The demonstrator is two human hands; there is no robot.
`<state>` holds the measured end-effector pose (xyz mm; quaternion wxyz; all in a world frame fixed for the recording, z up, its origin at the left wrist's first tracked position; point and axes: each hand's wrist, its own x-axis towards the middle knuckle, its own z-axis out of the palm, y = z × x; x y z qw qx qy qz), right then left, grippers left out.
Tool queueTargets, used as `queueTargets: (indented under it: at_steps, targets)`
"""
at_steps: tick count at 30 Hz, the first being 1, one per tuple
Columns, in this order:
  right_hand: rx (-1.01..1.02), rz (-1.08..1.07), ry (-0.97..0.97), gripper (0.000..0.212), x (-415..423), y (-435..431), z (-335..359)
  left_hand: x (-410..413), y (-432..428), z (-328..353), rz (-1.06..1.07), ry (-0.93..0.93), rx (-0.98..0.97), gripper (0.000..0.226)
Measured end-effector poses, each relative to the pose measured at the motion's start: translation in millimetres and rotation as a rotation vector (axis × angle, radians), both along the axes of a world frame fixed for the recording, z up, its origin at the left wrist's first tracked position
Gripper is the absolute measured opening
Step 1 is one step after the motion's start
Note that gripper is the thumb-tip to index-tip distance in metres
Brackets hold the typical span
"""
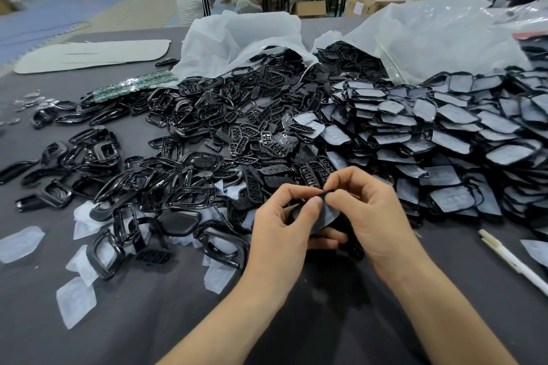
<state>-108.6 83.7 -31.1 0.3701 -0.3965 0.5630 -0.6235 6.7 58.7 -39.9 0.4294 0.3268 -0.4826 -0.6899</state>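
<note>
Both hands meet low in the middle of the head view over a dark grey table (178, 320). My left hand (281, 228) and my right hand (370, 210) together pinch a small black key-fob part with a translucent grey film (326, 213) on it. The left thumb presses the film's edge; the right thumb and forefinger pinch the black rim at the top. Most of the part is hidden between the palms. A heap of black frames (142, 187) lies to the left, and black button pads (261, 133) lie behind the hands.
Stacked film-covered parts (444, 133) fill the right side. Two open white plastic bags (237, 35) (430, 29) spill parts at the back. Loose translucent films (77, 299) lie front left. A white pen (513, 261) rests at right. Green circuit boards (133, 86) sit back left.
</note>
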Motion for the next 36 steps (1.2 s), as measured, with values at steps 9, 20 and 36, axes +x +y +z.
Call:
queueTargets:
  at_steps: [9,20,36]
  targets:
    - [0.031,0.095,-0.153,0.032,5,0,-1,1,0,-1,0.041,-0.134,-0.118,0.012]
    - [-0.009,-0.034,-0.048,0.029,3,-2,1,4,-4,5,0.043,-0.080,-0.103,0.011]
    - [-0.031,-0.144,-0.087,0.028,-11,-1,2,6,-3,3,0.001,-0.006,-0.104,0.022]
